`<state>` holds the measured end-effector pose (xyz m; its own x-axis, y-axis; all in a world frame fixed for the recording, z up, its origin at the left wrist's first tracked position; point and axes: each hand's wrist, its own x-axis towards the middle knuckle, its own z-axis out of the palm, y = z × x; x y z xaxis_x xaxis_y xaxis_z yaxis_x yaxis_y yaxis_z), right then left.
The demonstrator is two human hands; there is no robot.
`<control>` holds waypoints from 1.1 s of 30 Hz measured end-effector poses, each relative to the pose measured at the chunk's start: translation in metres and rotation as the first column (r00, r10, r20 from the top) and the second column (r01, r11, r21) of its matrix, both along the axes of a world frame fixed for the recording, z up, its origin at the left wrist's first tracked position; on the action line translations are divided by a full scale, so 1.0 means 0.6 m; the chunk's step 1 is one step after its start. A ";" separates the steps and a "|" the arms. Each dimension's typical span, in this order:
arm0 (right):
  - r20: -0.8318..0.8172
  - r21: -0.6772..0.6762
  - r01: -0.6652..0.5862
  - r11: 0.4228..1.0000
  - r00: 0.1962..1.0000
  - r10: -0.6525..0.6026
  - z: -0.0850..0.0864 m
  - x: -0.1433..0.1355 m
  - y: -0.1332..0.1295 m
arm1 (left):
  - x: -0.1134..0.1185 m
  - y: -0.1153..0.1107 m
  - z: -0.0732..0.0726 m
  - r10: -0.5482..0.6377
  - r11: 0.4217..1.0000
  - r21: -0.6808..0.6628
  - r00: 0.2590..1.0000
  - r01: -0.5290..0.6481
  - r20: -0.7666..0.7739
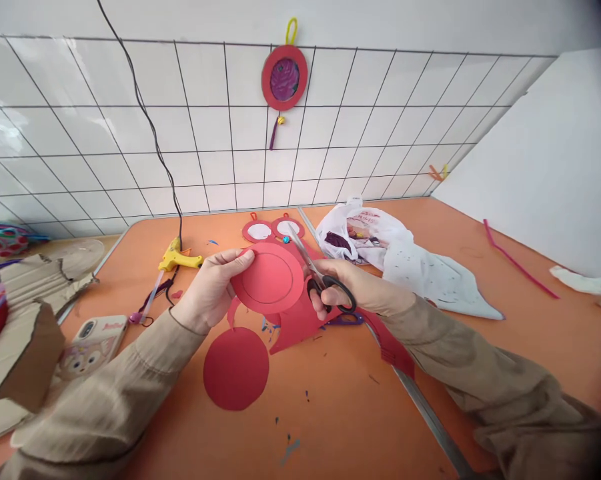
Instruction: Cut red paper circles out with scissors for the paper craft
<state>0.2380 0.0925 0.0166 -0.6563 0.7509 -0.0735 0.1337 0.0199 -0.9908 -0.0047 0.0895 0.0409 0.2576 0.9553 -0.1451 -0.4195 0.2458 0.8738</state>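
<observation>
My left hand (214, 285) pinches the left edge of a red paper disc (267, 277), which has a smaller circle drawn inside its rim. The disc is held up above the table. In my right hand (347, 287) is a pair of scissors (307, 252) with black handles, its blades pointing up and away beside the disc's right edge. A second, darker red disc (236, 368) lies flat on the table below. Red paper scraps (300, 328) spread out under my hands, partly hidden by the held disc.
A yellow glue gun (180, 255) rests at left near a phone (93, 343) and cardboard (27, 353). Two red rings (258, 231) lie behind the disc. A white plastic bag (405, 247) sits at right, and a round red ornament (285, 77) hangs on the tiled wall.
</observation>
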 end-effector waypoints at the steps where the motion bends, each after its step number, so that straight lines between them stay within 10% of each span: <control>1: 0.003 -0.003 -0.001 1.000 1.000 0.001 -0.006 0.000 -0.001 | 0.001 0.000 0.001 0.004 1.000 -0.012 1.000 -0.004 0.010; 18: -0.066 0.141 0.358 0.923 0.933 -0.352 0.018 -0.051 -0.023 | 0.016 -0.014 -0.017 -0.141 0.990 -0.043 0.982 0.137 -0.122; 28: -0.227 0.279 0.662 0.696 0.750 -0.622 0.026 -0.099 -0.026 | -0.020 0.031 0.002 -0.257 0.965 0.042 0.964 0.260 -0.073; 33: -0.262 0.311 0.631 0.710 0.775 -0.574 0.016 -0.116 -0.023 | -0.018 0.019 0.006 -0.180 0.977 0.106 0.982 0.186 -0.057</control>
